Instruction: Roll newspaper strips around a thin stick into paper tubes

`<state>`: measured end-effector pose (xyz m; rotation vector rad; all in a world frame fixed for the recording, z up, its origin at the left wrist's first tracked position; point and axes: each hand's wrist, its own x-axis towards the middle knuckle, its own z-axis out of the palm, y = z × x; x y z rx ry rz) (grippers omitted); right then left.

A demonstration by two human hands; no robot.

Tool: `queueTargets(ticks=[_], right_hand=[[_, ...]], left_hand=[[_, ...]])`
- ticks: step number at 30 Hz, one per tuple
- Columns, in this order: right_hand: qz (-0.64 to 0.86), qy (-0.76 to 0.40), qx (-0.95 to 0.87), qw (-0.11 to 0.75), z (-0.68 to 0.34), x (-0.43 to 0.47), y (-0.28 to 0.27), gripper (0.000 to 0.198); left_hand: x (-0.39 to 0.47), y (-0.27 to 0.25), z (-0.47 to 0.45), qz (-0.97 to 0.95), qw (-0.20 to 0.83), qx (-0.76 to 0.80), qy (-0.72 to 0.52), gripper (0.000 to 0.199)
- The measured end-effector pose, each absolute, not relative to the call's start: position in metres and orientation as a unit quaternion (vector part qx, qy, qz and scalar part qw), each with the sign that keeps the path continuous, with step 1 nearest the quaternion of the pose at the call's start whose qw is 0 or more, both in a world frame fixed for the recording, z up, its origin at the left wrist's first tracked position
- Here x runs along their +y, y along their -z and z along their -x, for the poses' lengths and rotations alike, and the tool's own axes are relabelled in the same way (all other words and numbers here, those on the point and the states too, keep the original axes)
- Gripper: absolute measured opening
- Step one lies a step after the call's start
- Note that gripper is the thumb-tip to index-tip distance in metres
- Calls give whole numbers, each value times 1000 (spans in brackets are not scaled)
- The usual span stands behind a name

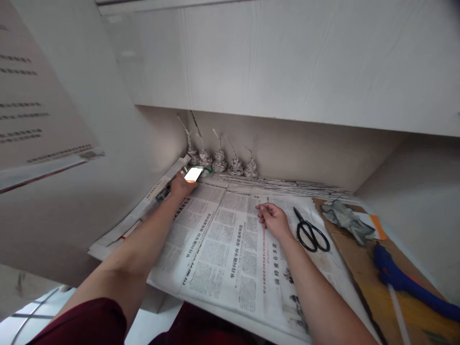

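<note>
My left hand (183, 186) is closed around a phone (193, 174) with a bright lit screen, at the back left of the newspaper-covered table. Just behind it stand several small woven gourd shapes (219, 162) of rolled newspaper, each with a thin stem pointing up. My right hand (273, 219) hovers over or rests on the newspaper (223, 239), its fingers curled loosely inward; whether anything small is between them I cannot make out. Black-handled scissors (311, 234) lie to the right of that hand.
Thin rolled paper sticks (287, 186) lie along the back wall. At the right, a grey glove (347, 220) and a blue glue gun (402, 278) rest on cardboard (370, 287). A white panel (273, 62) overhangs the back; a wall closes the left side.
</note>
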<state>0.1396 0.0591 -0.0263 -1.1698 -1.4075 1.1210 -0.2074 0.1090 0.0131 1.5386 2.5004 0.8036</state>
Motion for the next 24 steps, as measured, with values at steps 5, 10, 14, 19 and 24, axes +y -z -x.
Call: queueTargets(ticks=[5,10,14,19,24], right_hand=[[477,-454,-581,477,-140,59,26,32],[483,-453,-580,475,-141,59,24,34],[479,-454,-584,472,-141,60,25,34],[482,-455,-577,477,-140,60,25,30],[478,-458,-576,480,-139,60,25,30]], left_hand=[[113,-4,204,-492,27,813,-310,85],[116,3,212,-527,-23,785,-324,85],[109,-5,234,-578,-97,760,-281,54],[91,-16,257,-582,-162,769,-207,39],[72,-14,255,-551,-164,805,-142,45]])
